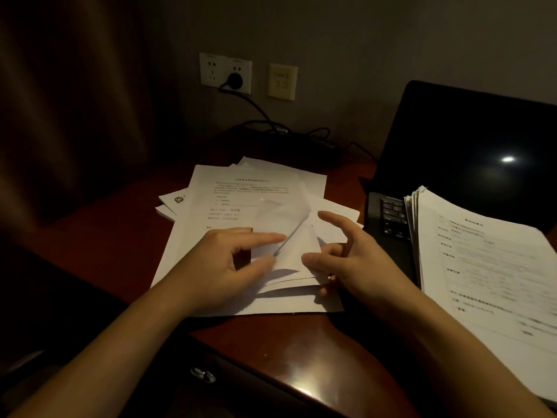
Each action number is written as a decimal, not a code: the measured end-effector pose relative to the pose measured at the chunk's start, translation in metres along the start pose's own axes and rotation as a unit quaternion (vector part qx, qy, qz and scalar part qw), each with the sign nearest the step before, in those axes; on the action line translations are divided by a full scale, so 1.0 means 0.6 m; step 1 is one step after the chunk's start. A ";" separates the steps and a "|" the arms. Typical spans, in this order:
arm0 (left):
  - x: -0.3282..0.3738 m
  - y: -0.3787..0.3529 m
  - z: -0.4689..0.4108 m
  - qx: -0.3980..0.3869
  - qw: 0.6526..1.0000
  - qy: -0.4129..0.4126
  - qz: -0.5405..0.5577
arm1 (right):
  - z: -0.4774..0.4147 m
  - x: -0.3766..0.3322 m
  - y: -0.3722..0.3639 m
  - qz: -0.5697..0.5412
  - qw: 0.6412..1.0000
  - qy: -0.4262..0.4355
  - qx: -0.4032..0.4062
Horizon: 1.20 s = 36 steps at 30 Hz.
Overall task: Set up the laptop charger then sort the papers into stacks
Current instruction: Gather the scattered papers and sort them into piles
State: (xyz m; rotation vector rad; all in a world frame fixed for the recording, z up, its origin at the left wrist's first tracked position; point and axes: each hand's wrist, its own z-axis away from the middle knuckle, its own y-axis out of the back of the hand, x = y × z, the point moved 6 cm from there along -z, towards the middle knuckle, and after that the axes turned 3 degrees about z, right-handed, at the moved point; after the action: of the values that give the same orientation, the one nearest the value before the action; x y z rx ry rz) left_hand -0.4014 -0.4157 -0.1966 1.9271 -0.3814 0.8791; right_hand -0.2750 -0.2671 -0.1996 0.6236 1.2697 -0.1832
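White papers [241, 188] under hands [223, 263] [355, 260], desk edge [297, 387] near

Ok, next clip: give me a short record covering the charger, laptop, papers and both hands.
charger: black plug in wall socket, cable down to desk
laptop: open, screen dark
paper stack: rests on the keyboard, right side
loose papers: spread mid-desk
left hand: pinches curled sheet
right hand: thumb touches that sheet; grip unclear
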 end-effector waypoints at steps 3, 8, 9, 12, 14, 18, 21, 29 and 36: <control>-0.007 -0.002 -0.001 0.003 1.000 -0.001 -0.009 | -0.003 0.000 -0.004 0.033 0.998 0.030 0.035; -0.004 0.007 0.000 0.050 0.997 -0.007 0.059 | 0.000 0.000 0.011 -0.002 1.000 0.001 -0.012; -0.005 0.008 0.001 0.055 0.996 -0.010 0.072 | 0.002 0.000 0.012 -0.018 1.000 -0.007 -0.022; -0.005 0.012 0.001 0.056 0.996 -0.002 0.074 | 0.003 -0.001 0.008 -0.018 1.000 -0.006 -0.019; -0.005 0.012 0.001 0.054 0.997 -0.012 0.048 | 0.000 0.000 0.004 -0.004 1.000 0.003 -0.006; -0.010 -0.004 0.000 0.003 1.000 -0.012 0.010 | -0.004 0.000 -0.003 0.029 0.998 0.035 0.034; -0.015 -0.003 0.000 0.018 1.000 -0.011 0.007 | -0.004 0.000 0.000 0.031 0.998 0.039 0.032; -0.010 0.012 0.004 0.062 0.997 -0.013 0.045 | 0.000 -0.002 0.005 0.005 1.000 -0.003 -0.009; -0.015 -0.002 0.001 0.023 0.999 -0.023 -0.014 | -0.003 0.001 -0.004 0.028 0.998 0.029 0.038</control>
State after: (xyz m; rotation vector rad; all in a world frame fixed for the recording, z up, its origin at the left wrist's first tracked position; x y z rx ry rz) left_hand -0.4068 -0.4165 -0.2039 1.9936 -0.3627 0.8335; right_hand -0.2776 -0.2681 -0.2012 0.7334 1.3044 -0.1689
